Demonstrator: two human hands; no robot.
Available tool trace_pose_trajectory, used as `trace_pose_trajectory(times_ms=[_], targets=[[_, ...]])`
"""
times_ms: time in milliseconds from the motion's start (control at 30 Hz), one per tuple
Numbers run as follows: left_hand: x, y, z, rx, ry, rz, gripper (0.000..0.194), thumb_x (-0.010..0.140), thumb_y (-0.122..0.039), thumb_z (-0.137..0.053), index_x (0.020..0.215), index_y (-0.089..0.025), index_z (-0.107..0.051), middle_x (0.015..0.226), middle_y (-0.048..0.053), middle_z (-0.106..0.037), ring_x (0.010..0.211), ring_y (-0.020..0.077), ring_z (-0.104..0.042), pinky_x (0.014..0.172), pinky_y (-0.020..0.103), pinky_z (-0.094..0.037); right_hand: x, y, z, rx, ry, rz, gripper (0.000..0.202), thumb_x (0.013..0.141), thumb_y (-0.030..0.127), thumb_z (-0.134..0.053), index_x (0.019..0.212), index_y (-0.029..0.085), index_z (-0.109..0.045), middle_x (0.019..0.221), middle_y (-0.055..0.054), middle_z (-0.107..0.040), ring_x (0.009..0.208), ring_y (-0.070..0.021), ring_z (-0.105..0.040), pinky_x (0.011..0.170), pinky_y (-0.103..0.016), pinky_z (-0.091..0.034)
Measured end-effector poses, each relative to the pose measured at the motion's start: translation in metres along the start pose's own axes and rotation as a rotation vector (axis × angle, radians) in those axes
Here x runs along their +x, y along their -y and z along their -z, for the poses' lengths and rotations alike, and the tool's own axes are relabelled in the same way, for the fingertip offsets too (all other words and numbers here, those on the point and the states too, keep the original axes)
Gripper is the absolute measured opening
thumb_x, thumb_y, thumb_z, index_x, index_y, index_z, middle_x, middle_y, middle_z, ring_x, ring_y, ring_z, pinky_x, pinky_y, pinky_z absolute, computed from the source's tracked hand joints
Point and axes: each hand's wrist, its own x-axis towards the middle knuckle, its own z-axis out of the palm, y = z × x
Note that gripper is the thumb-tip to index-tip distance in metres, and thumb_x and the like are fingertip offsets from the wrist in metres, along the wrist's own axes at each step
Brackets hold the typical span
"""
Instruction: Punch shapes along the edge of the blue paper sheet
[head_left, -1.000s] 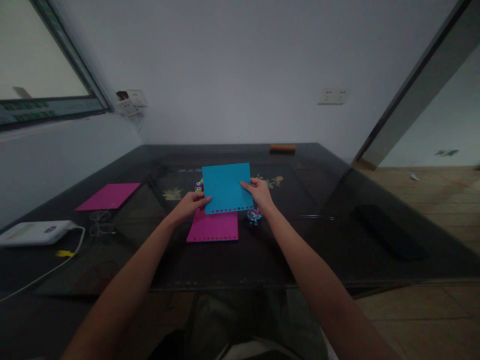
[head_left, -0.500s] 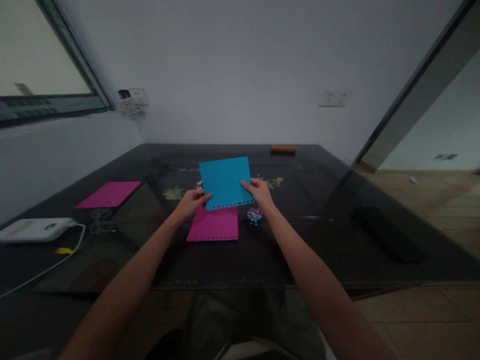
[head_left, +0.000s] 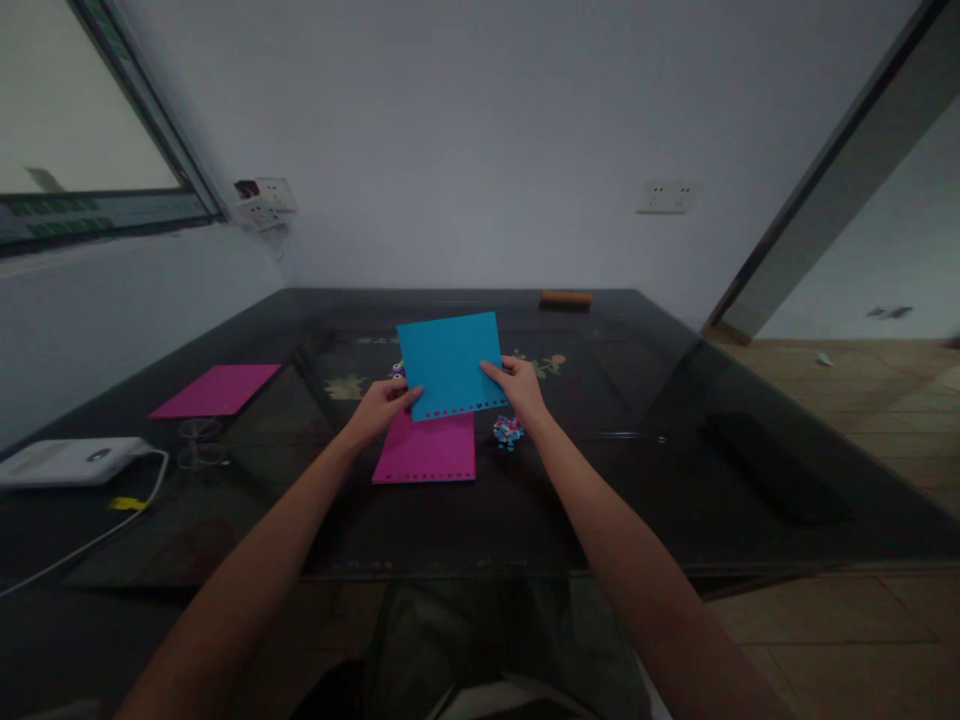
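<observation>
A blue sheet [head_left: 451, 358] with a row of small punched holes along its lower edge is held up, slightly tilted, between my two hands. My left hand [head_left: 381, 407] pinches its lower left corner, thumb in front. On its right side my right hand [head_left: 517, 385] grips it the same way. Below it lies a pink sheet [head_left: 426, 452] with holes along its near edge, its far part hidden by the blue one. Beside my right wrist sits a small heap of pink, blue and white pieces [head_left: 508, 432]. Behind the blue sheet's left edge, a small purple and green item [head_left: 397, 370] peeks out.
On the dark table's left lie another pink sheet [head_left: 217, 390], clear rings [head_left: 201, 443], a white device [head_left: 75, 462] with a cable and a yellow scrap [head_left: 129, 503]. A brown cylinder [head_left: 566, 298] lies at the back, a black oblong object [head_left: 776, 465] on the right.
Almost nothing differs. The view has shifted very slightly, and both hands keep the blue sheet in the same place.
</observation>
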Motion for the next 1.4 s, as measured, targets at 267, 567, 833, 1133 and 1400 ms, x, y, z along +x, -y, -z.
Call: trace_pose_trajectory(times_ms=[267,567,833,1133,1400], targets=[[0.003,0.004,0.0,0.035,0.009,-0.041,0.036,0.074,-0.048,-0.057,0.068,-0.014,-0.062,0.06,0.003,-0.06,0.056,0.0136,-0.053,0.058,0.027,-0.044,0.002,-0.001,0.002,-0.006,-0.009,0.012,0.036,0.062,0.047,-0.07,0.082,0.017,-0.067,0.075,-0.005,-0.069,0.06,-0.0169,-0.061,0.058,-0.032,-0.051],[0.004,0.013,0.002,0.041,0.152,-0.007,0.039,0.074,-0.051,-0.058,0.066,-0.013,-0.062,0.061,0.005,-0.062,0.059,0.0151,-0.055,0.06,0.028,-0.045,0.003,-0.005,0.003,-0.036,0.009,0.036,0.036,0.063,0.048,-0.069,0.081,0.017,-0.067,0.074,-0.004,-0.068,0.061,-0.0171,-0.06,0.056,-0.03,-0.049],[0.003,0.013,0.002,-0.013,0.184,0.057,0.035,0.072,-0.047,-0.063,0.06,-0.014,-0.059,0.056,0.002,-0.06,0.052,0.0118,-0.053,0.052,0.024,-0.042,0.004,-0.008,0.004,-0.068,0.094,0.064,0.038,0.065,0.05,-0.067,0.083,0.016,-0.067,0.075,-0.004,-0.068,0.062,-0.0157,-0.059,0.057,-0.029,-0.048],[0.006,0.013,0.013,-0.018,0.06,0.106,0.034,0.067,-0.047,-0.066,0.061,-0.013,-0.06,0.059,0.004,-0.063,0.054,0.0141,-0.056,0.057,0.027,-0.046,0.003,-0.002,0.002,-0.124,-0.001,0.101,0.051,0.073,0.065,-0.049,0.066,0.016,-0.062,0.058,-0.002,-0.06,0.054,-0.0144,-0.055,0.051,-0.025,-0.041],[0.012,0.018,0.028,-0.327,-0.446,0.134,0.035,0.055,-0.041,-0.073,0.064,-0.013,-0.054,0.06,0.001,-0.059,0.052,0.0106,-0.053,0.055,0.024,-0.047,0.003,-0.004,0.0,-0.031,0.079,0.015,0.055,0.072,0.066,-0.049,0.069,0.013,-0.064,0.058,-0.005,-0.063,0.047,-0.0113,-0.056,0.047,-0.022,-0.041]])
